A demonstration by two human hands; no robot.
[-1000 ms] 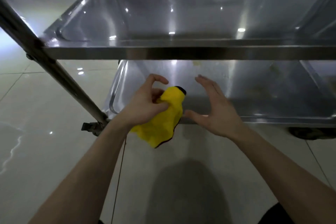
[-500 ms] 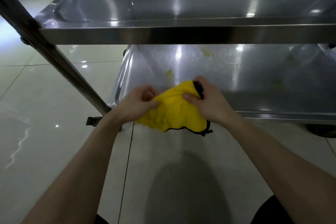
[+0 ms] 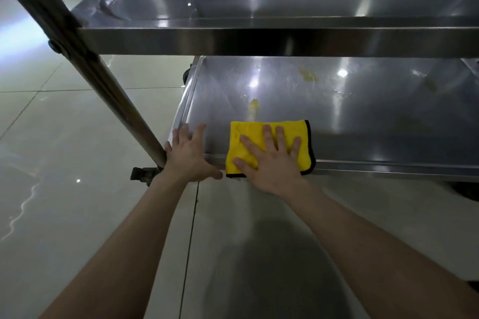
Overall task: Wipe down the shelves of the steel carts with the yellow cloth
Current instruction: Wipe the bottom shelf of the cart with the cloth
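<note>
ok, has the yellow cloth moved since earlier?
Yes. The yellow cloth went forward, from before the lower shelf's front rim onto the shelf, under the right hand.

Likely a canteen or catering back room: a steel cart (image 3: 259, 40) with rimmed tray shelves, yellowish smears (image 3: 253, 105) on its lower shelf (image 3: 375, 116), a wheel brake (image 3: 143, 173), and a glossy, pale tiled floor (image 3: 64, 137)
</note>
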